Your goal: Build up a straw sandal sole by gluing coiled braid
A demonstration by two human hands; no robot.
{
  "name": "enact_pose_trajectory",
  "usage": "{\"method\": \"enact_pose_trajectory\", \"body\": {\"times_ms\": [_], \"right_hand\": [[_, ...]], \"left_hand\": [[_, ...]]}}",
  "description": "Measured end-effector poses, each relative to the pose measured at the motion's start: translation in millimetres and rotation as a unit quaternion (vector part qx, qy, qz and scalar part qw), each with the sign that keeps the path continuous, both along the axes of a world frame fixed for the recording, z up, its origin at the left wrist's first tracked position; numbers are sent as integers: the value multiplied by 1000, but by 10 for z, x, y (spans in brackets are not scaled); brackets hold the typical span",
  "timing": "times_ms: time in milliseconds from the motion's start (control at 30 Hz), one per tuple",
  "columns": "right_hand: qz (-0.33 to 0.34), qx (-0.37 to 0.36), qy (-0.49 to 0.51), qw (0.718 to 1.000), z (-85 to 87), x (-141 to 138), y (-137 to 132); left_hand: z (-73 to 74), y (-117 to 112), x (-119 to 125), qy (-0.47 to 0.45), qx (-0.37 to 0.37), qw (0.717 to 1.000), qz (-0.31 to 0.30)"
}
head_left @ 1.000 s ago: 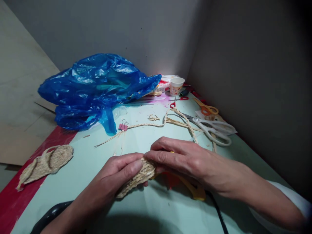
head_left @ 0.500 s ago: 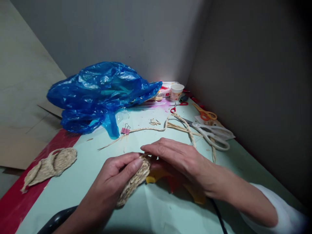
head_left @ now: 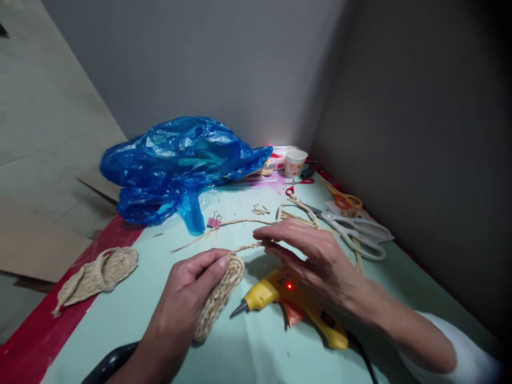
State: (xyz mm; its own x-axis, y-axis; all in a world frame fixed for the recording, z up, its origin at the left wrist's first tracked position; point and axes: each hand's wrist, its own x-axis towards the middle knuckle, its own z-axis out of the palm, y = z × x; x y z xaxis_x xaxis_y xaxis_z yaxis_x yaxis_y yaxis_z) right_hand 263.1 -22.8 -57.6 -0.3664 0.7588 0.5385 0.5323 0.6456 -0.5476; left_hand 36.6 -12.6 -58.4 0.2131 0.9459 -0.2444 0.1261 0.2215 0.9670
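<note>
My left hand is closed around a small braided straw sole, its thumb pressed on the upper edge. From the sole's top end a thin straw braid runs right to my right hand, whose thumb and fingers pinch it. Below that hand a yellow hot glue gun lies on the table, its red light lit and its nozzle pointing left toward the sole. Farther back the braid continues across the table, with a pink binder clip on its left end.
A finished-looking straw slipper lies at the left by the red strip. Behind are a blue plastic bag and a paper cup. White-handled scissors, orange scissors and small red scissors lie right of centre.
My right hand has moved slightly right and away from the sole, so a stretch of braid now shows between the hands. The glue gun has come into fuller sight. The view has shifted slightly.
</note>
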Motion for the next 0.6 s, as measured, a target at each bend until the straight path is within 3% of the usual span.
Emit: {"method": "enact_pose_trajectory", "body": {"times_ms": [133, 200, 267, 333, 500, 600], "right_hand": [[-90, -3, -49, 995, 121, 97, -67], [-102, -74, -124, 984, 182, 144, -139], [-76, -190, -228, 952, 182, 175, -218], [-62, -249, -288, 923, 105, 201, -286], [-41, -221, -269, 937, -170, 321, -391], [-55, -232, -264, 935, -213, 331, -448]], "left_hand": [[-17, 73, -48, -27, -9, 997, 66], [-18, 129, -82, -55, -21, 994, 97], [-7, 183, -113, -84, -27, 989, 116], [17, 223, -133, -105, -25, 986, 127], [94, 257, -141, -153, -23, 978, 138], [129, 268, -155, -178, -19, 973, 146]]}}
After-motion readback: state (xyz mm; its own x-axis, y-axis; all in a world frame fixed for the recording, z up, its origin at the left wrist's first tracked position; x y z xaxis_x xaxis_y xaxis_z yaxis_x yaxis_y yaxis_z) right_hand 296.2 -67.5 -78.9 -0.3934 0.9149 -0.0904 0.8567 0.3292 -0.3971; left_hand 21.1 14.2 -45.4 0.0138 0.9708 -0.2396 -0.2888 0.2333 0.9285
